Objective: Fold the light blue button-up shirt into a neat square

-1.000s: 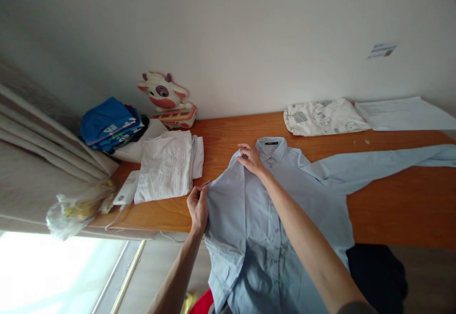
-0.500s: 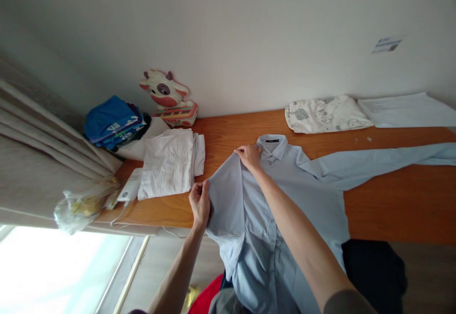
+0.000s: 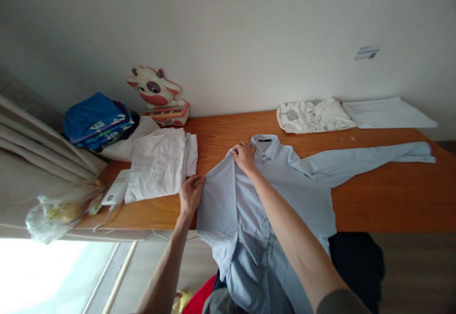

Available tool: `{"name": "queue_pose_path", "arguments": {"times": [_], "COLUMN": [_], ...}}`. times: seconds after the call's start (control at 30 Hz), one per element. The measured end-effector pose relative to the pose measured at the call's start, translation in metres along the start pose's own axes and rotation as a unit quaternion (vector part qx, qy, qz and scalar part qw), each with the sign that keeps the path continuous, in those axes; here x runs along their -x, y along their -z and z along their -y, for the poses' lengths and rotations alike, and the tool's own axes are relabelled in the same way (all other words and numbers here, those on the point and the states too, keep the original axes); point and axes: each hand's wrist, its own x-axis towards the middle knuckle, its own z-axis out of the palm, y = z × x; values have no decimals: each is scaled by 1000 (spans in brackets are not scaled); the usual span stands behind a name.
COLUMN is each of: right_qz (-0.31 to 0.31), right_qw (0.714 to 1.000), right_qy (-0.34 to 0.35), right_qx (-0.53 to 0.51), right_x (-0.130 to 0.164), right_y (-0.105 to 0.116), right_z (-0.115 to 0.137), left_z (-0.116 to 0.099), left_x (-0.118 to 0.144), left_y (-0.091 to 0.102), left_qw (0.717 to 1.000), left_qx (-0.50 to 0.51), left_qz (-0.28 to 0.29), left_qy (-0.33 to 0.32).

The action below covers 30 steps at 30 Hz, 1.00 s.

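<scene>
A light blue button-up shirt lies front side up on the wooden table, its lower part hanging over the near edge. One sleeve stretches out to the right along the tabletop. My left hand pinches the upper edge of the other sleeve, out on the left. Close to the collar, my right hand is closed on the shirt at the shoulder seam. Between the two hands the sleeve fabric is drawn fairly flat, and its lower part droops past the table edge.
Left of the shirt lies folded white cloth beside a white device with a cable. Behind are blue clothes and a cow toy keyboard. Patterned folded fabric and paper sheets lie along the wall. A plastic bag sits at the left edge.
My left hand has shifted slightly left and up with the sleeve edge. My right hand stays at the shoulder. The view has turned a little, bringing the right cuff into sight.
</scene>
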Motion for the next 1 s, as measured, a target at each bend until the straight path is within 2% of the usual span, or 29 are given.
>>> {"name": "queue_pose_path", "arguments": {"times": [0.1, 0.2, 0.3, 0.4, 0.47, 0.53, 0.6, 0.63, 0.7, 0.73, 0.77, 0.83, 0.9, 0.97, 1.0], "right_qz": [-8, -17, -36, -70, -84, -89, -105, -129, -201, -222, -229, -200, -142, -92, -75], "right_qw": [1000, 1000, 998, 988, 971, 956, 953, 952, 949, 952, 956, 962, 957, 951, 950], "right_qy": [2, 7, 25, 84, 127, 124, 55, 6, -104, -144, -165, -167, -158, -156, -153], "right_qx": [4, -9, -37, -111, -184, -249, -279, -276, -218, -155, -74, 82, 195, 252, 263], "right_x": [2, 1, 6, 37, 82, 146, 225, 267, 346, 382, 413, 459, 482, 487, 486], "right_y": [1, 6, 19, 47, 72, 99, 121, 130, 143, 147, 151, 159, 165, 169, 170], "right_z": [2, 7, 16, 28, 32, 26, 6, -10, -47, -65, -81, -99, -99, -88, -82], "left_z": [5, 7, 6, 3, 2, 7, 21, 32, 57, 70, 82, 100, 106, 103, 98], "left_x": [-18, -19, -6, 22, 52, 92, 136, 158, 197, 213, 225, 237, 238, 231, 227], "left_y": [3, 2, 4, 12, 21, 32, 44, 49, 54, 54, 51, 41, 29, 19, 16], "left_qw": [1000, 998, 991, 980, 974, 964, 951, 946, 952, 960, 968, 974, 961, 939, 931], "left_qx": [14, 53, 128, 196, 223, 244, 271, 287, 278, 249, 215, 159, 146, 137, 126], "left_qz": [18, -5, -15, -4, -32, -92, -134, -127, -81, -60, -38, 18, 116, 205, 228], "left_qy": [14, 18, 24, 34, 41, 53, 71, 81, 100, 111, 124, 159, 202, 241, 257]}}
